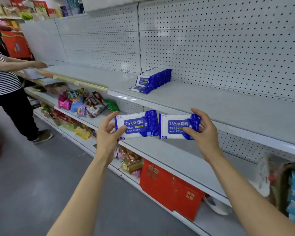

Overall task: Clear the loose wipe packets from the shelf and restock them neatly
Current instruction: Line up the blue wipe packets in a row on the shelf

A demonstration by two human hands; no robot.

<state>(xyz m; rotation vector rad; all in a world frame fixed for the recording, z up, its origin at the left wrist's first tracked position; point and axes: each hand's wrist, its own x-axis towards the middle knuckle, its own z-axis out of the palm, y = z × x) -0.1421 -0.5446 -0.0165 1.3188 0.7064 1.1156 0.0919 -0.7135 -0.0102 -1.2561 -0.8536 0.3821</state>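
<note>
At the far left a second person in a striped top reaches toward the shelf; this person is well apart from the work and should not disturb it.

The left hand holds one wipe packet by its left end, the thumb curled on the front face and the other fingers behind it. The packet is in the air, in front of the shelf edge, with its printed face toward the camera. Just beside it, with the edges nearly touching, the right hand pinches a second packet at its right end in the same way, thumb in front and fingers behind.

Farther away, on the shelf against the pegboard back, stands a row of packets, upright and leaning a little, with one packet lying flat at its near left end.

I judge the step in hand is to bring the two held packets to this row. To do it well, both should be turned the same way as the row, label to the front, and pressed close against the last one so it does not fall. The flat packet will probably need to be stood up first, or it blocks the place. The packs look soft, so a light grip near the ends is better than squeezing the middle.
</note>
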